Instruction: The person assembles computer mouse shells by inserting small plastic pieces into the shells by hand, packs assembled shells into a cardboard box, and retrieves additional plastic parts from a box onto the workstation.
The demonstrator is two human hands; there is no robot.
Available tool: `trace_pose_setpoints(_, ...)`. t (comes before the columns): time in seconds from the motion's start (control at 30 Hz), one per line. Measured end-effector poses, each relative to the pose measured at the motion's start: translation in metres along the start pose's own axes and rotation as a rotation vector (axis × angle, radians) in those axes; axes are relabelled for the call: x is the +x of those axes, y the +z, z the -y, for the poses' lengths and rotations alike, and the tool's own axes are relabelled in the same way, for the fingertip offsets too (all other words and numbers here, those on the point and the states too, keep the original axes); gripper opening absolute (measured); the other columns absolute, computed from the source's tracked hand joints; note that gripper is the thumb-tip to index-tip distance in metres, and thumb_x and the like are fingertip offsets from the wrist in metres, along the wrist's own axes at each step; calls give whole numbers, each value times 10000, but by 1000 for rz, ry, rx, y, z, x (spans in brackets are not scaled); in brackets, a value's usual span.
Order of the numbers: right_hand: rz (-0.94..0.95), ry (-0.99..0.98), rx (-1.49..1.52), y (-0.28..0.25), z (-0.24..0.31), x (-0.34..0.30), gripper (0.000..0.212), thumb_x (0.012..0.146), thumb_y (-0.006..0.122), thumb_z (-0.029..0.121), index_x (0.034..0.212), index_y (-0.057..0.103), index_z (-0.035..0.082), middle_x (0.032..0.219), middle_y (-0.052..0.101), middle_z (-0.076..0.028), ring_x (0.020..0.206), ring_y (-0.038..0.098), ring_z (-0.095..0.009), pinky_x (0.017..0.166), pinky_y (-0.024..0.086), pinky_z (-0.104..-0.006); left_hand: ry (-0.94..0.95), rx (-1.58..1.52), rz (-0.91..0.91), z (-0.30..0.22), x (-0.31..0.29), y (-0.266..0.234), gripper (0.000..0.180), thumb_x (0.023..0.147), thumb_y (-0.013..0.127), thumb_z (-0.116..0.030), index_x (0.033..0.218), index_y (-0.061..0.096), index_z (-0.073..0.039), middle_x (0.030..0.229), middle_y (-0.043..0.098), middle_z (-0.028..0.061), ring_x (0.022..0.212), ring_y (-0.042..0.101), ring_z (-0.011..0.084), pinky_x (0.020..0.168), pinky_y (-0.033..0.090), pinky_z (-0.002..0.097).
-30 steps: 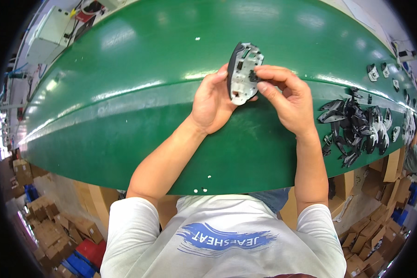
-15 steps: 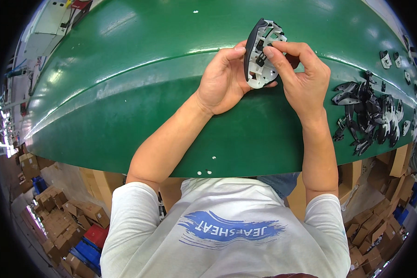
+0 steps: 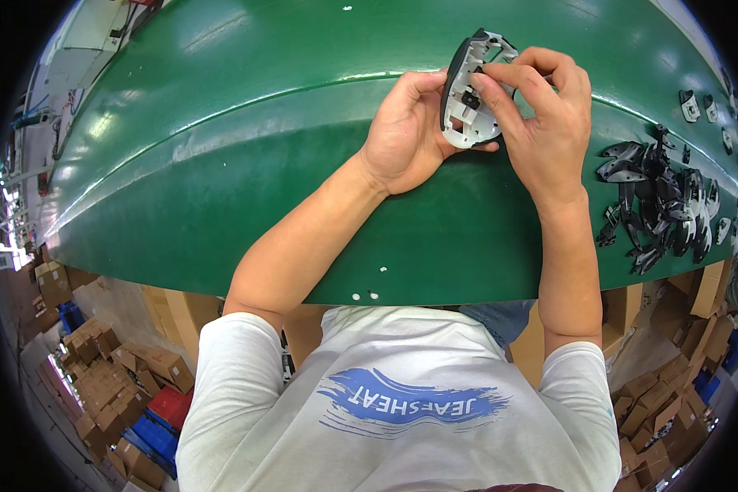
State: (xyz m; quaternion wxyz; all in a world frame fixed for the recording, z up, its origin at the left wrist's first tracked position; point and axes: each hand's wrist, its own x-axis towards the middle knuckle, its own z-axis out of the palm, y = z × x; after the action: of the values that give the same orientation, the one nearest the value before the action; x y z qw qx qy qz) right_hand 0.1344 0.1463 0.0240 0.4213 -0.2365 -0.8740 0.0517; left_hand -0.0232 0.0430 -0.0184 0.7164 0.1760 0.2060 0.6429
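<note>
My left hand (image 3: 400, 135) holds up a curved plastic shell (image 3: 467, 133) above the table, thumb on its dark outer edge and fingers behind it. The shell is black outside, with a white ribbed inner side facing me. Inside it sits a small black part (image 3: 470, 100). Thumb and forefinger of my right hand (image 3: 553, 123) are pinched together at the shell's upper inner area, beside that part. Whatever lies between those fingertips is hidden.
Across the green table (image 3: 262, 221), a heap of black and white plastic parts (image 3: 656, 193) lies at the right. Several small shells (image 3: 690, 106) rest beyond it. Tiny white pieces (image 3: 356, 297) lie near the front edge. Cardboard boxes (image 3: 152, 365) stand on the floor at left.
Both hands and the shell have shifted slightly right. My right fingertips have moved a little upward within the shell, and the shell has turned slightly.
</note>
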Motion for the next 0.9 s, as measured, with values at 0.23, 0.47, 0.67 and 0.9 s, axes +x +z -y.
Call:
trace_pose_setpoints(0.23, 100, 207, 336, 4, 2, -3, 291, 952, 799, 169, 1242, 778, 153, 1067, 651, -87, 1094, 624, -247, 926, 526, -378, 37, -57, -6, -3, -2, 4, 569, 1099, 312, -381, 1502, 549, -55, 1425, 669, 132, 1298, 659, 314, 1076, 542, 570)
trace_pose_setpoints(0.47, 172, 660, 930, 7, -1, -8, 518, 972, 760, 114, 1446, 574, 20, 1306, 651, -97, 1079, 681, -181, 987, 557, -342, 104, 168, -115, -5, -8, 24, 598, 1091, 368, -337, 1609, 373, -37, 1543, 551, 131, 1341, 628, 270, 1102, 554, 538)
trace_pose_setpoints(0.67, 132, 600, 879, 4, 0, -7, 477, 953, 779, 97, 1385, 593, 22, 1288, 648, -98, 1014, 674, -150, 940, 567, -324, 287, 652, -226, 6, -9, 26, 611, 1005, 546, -50, 1587, 366, -15, 1324, 645, 124, 1158, 683, 209, 969, 622, 446)
trace_pose_setpoints(0.9, 220, 573, 903, 8, 5, -10, 546, 942, 775, 87, 1438, 553, 30, 1325, 635, -111, 987, 678, -167, 950, 568, -331, 250, 667, -431, 1, -10, 31, 526, 974, 530, -14, 1488, 429, 26, 1196, 676, 113, 989, 715, 191, 693, 658, 364)
